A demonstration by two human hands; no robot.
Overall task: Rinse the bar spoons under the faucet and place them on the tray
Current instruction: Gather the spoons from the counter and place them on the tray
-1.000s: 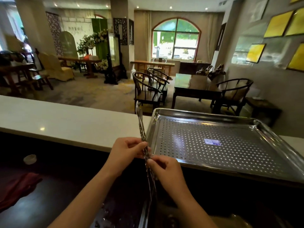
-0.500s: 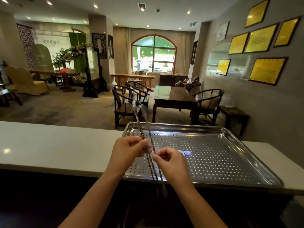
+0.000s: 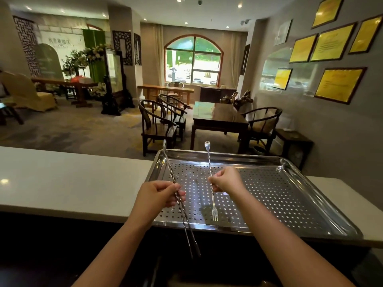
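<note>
My right hand [image 3: 226,180] pinches one twisted steel bar spoon [image 3: 209,162] over the perforated steel tray [image 3: 290,195]; its bowl points up and away, its fork end hangs just above the tray floor. My left hand [image 3: 160,194] grips the other long bar spoons [image 3: 180,201] at the tray's left edge, bowl end up, lower ends reaching down past the counter front into the dark area below. Whether it holds one or two, I cannot tell for sure. The faucet is out of view.
The tray sits on a white counter [image 3: 72,179] that runs left and right. Below the counter's front edge lies a dark sink area [image 3: 207,266]. Beyond the counter are wooden chairs [image 3: 157,125] and a table [image 3: 217,117].
The hands have moved apart: my right hand took one spoon out of the bundle and carried it right over the tray. The view has lifted from the sink to the tray.
</note>
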